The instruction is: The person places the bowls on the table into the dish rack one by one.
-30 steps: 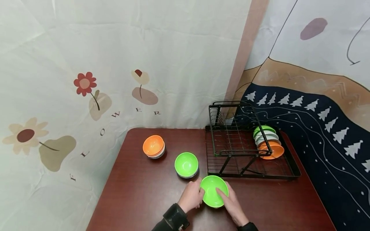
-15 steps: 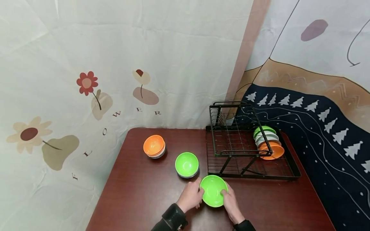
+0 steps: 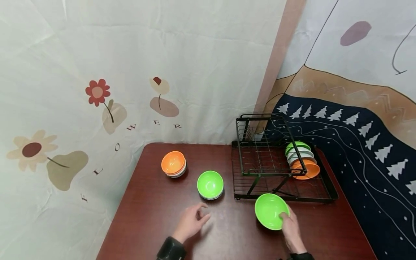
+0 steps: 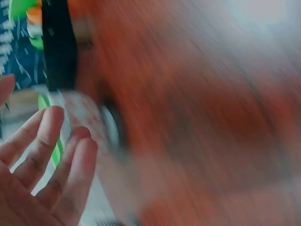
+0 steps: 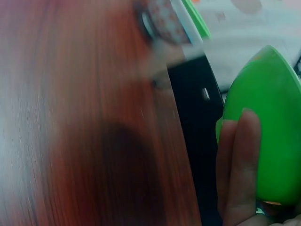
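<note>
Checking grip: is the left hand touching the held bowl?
No, the left hand is apart from the green bowl in the right hand.

You face a reddish-brown tabletop (image 3: 139,224); on it stand an orange-topped bowl stack (image 3: 173,163) towards the far left, a green-topped bowl stack (image 3: 210,185) nearer you, and a black two-tier rack (image 3: 313,199) at right.

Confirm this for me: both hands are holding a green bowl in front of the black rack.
Not quite: only the right hand holds a green bowl in front of the black rack. The head view shows the left hand apart from it, holding nothing.
</note>
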`<state>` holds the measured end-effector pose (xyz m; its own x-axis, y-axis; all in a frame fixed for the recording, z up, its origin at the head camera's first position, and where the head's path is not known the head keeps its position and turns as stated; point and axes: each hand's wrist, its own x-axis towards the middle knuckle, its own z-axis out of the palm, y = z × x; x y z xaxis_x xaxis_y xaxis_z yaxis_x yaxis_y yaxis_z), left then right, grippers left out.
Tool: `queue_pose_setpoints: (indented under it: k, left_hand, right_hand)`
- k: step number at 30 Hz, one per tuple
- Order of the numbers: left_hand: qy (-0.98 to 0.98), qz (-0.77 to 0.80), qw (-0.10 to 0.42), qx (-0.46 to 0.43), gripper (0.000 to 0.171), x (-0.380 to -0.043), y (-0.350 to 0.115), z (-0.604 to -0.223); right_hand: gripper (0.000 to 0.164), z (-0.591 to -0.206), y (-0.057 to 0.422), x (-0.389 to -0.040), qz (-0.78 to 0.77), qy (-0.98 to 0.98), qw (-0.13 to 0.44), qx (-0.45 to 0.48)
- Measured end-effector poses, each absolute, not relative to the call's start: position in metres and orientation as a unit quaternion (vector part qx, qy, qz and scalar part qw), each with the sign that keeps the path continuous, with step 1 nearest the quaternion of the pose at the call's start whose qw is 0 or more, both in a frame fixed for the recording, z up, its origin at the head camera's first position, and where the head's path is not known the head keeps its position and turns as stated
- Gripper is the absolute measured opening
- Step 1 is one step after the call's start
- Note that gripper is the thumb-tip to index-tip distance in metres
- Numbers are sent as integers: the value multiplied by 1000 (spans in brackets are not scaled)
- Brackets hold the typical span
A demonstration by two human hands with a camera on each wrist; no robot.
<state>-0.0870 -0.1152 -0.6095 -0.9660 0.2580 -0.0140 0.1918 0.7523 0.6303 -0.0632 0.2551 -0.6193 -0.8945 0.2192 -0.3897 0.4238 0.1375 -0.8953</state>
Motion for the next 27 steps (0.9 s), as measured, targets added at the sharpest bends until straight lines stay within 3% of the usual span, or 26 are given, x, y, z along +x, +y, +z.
queue_pose_setpoints:
  k: [6, 13, 17, 27]
  left_hand:
    - [973, 220, 34, 55, 66, -88, -162, -623]
    - [975, 192, 108, 5, 108, -83, -184, -640]
    - [974, 186, 129, -3, 115, -83, -184, -649]
    - [976, 173, 131, -10, 111, -81, -181, -652]
  right_hand:
    - [69, -621, 297, -56, -633, 727, 35, 263]
    - [69, -631, 320, -48, -639, 704, 10, 310]
    - [71, -632, 322, -46, -645, 697, 8, 313]
    - [71, -629, 326, -48, -621, 718, 9, 314]
